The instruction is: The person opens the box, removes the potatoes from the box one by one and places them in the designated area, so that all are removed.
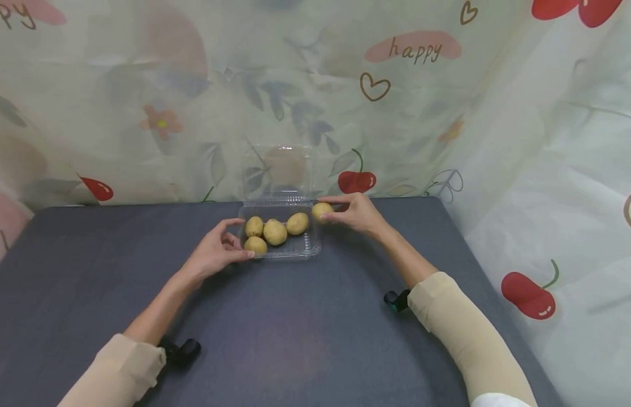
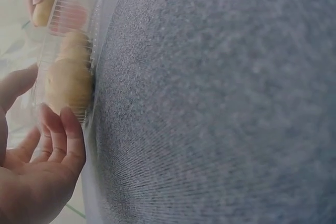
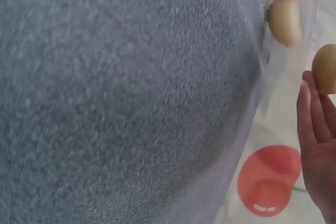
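Note:
A clear plastic clamshell container sits at the back of the table with its lid raised. Inside lie several potatoes, mostly toward the left and middle. My left hand grips the container's left end, thumb on the front edge and index finger at the back corner. The left wrist view shows that hand around the container's end. My right hand pinches another potato between thumb and fingers, just above the container's right rim. In the right wrist view, this potato is partly cut off by the frame edge.
The dark grey tabletop stretches in front of the container. A patterned curtain hangs right behind the table's back edge, close to the lid. More patterned sheet covers the right side.

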A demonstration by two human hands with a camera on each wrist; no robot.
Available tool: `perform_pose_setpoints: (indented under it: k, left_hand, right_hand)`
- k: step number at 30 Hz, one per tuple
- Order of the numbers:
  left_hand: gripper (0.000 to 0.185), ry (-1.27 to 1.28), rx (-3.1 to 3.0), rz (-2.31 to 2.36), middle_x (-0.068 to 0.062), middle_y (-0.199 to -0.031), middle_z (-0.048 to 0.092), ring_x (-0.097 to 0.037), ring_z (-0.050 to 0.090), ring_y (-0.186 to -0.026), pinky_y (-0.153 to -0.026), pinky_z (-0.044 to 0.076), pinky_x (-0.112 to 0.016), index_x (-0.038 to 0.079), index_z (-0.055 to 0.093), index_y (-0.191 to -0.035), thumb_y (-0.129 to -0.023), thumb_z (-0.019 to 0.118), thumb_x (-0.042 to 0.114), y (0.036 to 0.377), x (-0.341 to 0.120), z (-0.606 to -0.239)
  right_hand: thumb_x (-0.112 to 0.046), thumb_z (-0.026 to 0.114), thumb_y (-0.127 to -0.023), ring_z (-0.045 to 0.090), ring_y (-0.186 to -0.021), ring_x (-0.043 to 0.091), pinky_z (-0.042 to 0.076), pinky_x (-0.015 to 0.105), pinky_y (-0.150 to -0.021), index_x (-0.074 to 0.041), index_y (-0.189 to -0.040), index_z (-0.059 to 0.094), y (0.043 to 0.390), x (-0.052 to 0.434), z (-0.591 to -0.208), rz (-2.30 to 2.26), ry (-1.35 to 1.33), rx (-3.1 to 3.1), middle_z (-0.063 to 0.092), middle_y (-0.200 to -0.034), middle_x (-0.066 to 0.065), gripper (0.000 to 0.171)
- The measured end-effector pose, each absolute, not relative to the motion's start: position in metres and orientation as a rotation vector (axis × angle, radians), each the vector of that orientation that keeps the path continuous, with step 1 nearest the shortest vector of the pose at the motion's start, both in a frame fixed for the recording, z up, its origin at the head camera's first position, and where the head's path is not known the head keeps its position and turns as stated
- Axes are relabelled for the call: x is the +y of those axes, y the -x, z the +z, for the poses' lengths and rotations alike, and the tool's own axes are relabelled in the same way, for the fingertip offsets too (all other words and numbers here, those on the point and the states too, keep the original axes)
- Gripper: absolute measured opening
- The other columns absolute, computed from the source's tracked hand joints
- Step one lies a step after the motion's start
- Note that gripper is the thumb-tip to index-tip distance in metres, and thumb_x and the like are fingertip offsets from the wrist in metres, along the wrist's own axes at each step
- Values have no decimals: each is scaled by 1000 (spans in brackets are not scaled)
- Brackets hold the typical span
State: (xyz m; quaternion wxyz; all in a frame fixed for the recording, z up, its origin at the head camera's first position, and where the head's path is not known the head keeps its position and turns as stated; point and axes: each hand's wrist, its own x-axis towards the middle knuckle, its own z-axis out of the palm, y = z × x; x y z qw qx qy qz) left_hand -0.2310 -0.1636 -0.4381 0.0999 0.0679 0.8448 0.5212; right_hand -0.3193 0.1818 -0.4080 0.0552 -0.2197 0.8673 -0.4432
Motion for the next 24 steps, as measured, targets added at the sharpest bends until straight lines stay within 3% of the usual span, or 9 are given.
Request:
perform_pose_setpoints:
  k: [10, 24]
  left_hand:
    - [87, -199, 2453, 1538, -10, -91, 57, -25, 56, -79, -67, 46, -35, 14, 30, -154, -85, 81, 21, 236, -165, -439]
    - [79, -218, 2484, 1524, -9, -91, 55, -26, 60, -76, -64, 46, -33, 9, 38, -149, -84, 81, 17, 239, -162, -437]
  right_hand:
    - [-31, 80, -85, 71, -89, 21, 52, 34, -70, -14, -130, 68, 325, 187, -412, -1390, 659, 2630, 69, -121, 2, 49]
    - [-24, 79, -88, 70, -87, 21, 46, 31, -62, -11, -131, 67, 332, 189, -414, -1337, 654, 2647, 62, -132, 3, 47]
